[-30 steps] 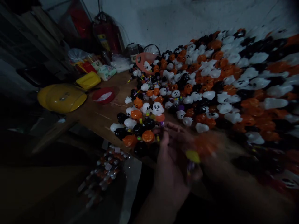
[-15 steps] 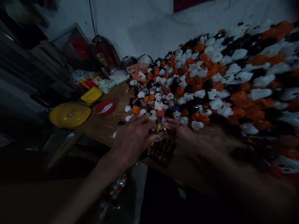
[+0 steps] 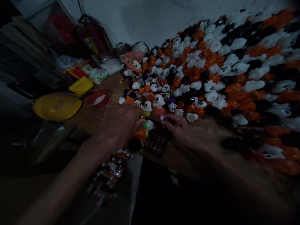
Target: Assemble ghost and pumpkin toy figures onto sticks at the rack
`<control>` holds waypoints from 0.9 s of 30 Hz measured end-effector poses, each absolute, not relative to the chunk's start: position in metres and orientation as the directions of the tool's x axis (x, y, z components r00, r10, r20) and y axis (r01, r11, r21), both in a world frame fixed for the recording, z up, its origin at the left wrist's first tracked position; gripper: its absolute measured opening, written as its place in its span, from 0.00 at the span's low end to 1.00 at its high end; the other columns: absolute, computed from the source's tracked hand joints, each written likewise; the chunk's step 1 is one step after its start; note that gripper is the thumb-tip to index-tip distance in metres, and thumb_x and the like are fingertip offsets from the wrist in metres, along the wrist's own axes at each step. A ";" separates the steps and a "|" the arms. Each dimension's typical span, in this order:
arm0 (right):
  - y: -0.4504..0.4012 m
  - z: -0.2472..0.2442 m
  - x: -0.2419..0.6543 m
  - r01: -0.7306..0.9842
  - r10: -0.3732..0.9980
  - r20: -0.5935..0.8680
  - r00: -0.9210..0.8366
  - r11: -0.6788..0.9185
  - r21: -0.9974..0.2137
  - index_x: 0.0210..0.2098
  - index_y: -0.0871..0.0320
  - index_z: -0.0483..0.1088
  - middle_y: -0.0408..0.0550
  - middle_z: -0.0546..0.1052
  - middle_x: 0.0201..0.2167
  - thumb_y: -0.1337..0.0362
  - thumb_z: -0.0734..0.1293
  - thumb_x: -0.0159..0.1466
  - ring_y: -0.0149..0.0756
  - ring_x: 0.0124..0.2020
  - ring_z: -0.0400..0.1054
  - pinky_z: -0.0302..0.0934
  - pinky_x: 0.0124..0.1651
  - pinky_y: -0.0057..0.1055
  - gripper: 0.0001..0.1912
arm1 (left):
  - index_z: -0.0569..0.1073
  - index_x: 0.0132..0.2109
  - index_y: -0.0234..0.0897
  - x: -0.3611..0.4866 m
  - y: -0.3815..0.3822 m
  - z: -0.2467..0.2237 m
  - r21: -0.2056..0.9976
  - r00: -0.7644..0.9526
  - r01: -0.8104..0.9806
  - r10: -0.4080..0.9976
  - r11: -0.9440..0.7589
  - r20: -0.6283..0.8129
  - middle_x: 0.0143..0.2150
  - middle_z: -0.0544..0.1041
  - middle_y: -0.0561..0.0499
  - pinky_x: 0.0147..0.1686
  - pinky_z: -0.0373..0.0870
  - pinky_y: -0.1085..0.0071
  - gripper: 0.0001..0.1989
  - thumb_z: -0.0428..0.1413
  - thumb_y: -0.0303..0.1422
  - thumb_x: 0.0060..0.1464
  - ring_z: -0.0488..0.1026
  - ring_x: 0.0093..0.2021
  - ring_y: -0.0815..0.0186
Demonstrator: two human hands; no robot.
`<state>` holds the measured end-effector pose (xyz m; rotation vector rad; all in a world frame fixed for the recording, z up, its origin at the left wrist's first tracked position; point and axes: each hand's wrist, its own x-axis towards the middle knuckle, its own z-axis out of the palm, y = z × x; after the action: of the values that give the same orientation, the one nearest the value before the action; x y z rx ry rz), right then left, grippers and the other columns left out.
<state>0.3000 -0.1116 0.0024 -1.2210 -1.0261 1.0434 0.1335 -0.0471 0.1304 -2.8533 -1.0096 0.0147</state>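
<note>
My right hand (image 3: 179, 126) pinches the purple lower end of a ghost-topped toy (image 3: 158, 101), which stands upright with an orange collar under its white head. Left of it, my left hand (image 3: 122, 123) is closed, fingers curled down beside another ghost-topped toy (image 3: 147, 107) with a yellow collar; its fingertips and what they hold are hidden. Below the hands lies a black grid rack (image 3: 157, 142). At the rack's left side are a small white ghost head with green (image 3: 149, 125) and an orange piece (image 3: 140, 133).
A large heap of white, orange and black figure heads (image 3: 211, 68) fills the table's right and back. On the left are a red dish (image 3: 97, 98), a yellow scoop (image 3: 81, 86) and a yellow visor-like shell (image 3: 57, 106). Bagged pieces (image 3: 110, 175) sit below the table edge.
My left hand has moved left, away from my right hand, and no longer meets it at the toy's beaded lower end. The toy stays in my right hand. The view has shifted slightly.
</note>
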 end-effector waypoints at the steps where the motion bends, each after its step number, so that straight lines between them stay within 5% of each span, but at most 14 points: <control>1: -0.114 -0.001 0.300 0.045 0.973 0.073 0.217 0.064 -0.997 0.38 0.58 0.73 0.45 0.76 0.33 0.60 0.65 0.60 0.32 0.33 0.69 0.62 0.36 0.29 0.11 | 0.73 0.40 0.36 0.134 -0.049 0.131 -0.144 0.793 0.604 0.609 -0.784 0.011 0.43 0.75 0.45 0.39 0.65 0.59 0.10 0.49 0.34 0.60 0.70 0.44 0.54; 8: -0.103 -0.012 0.280 0.107 0.980 0.070 0.184 0.050 -0.993 0.42 0.59 0.73 0.46 0.78 0.36 0.65 0.65 0.59 0.37 0.36 0.71 0.63 0.38 0.30 0.12 | 0.69 0.40 0.36 0.142 -0.052 0.129 -0.328 0.843 0.514 0.538 -0.793 0.019 0.41 0.72 0.44 0.32 0.62 0.63 0.09 0.45 0.32 0.62 0.68 0.42 0.55; 16: -0.090 -0.018 0.272 0.188 0.979 0.115 0.166 0.083 -0.979 0.36 0.59 0.76 0.42 0.77 0.30 0.71 0.63 0.58 0.35 0.34 0.71 0.62 0.37 0.29 0.10 | 0.67 0.44 0.37 0.141 -0.047 0.121 -0.284 0.880 0.441 0.472 -0.851 -0.048 0.46 0.72 0.44 0.27 0.57 0.66 0.10 0.46 0.24 0.56 0.67 0.45 0.52; 27: -0.088 -0.019 0.269 0.362 0.974 0.030 0.224 -0.054 -0.931 0.33 0.58 0.77 0.44 0.79 0.27 0.67 0.66 0.57 0.33 0.25 0.68 0.57 0.28 0.27 0.07 | 0.69 0.34 0.37 0.153 -0.033 0.138 -0.284 0.858 0.429 0.485 -0.858 -0.168 0.38 0.73 0.48 0.24 0.51 0.70 0.07 0.50 0.22 0.48 0.68 0.33 0.61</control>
<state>0.2689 -0.0877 -0.0185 -1.5859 -1.2897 0.8442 0.1535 -0.0330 0.1378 -2.7969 -0.6980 0.3432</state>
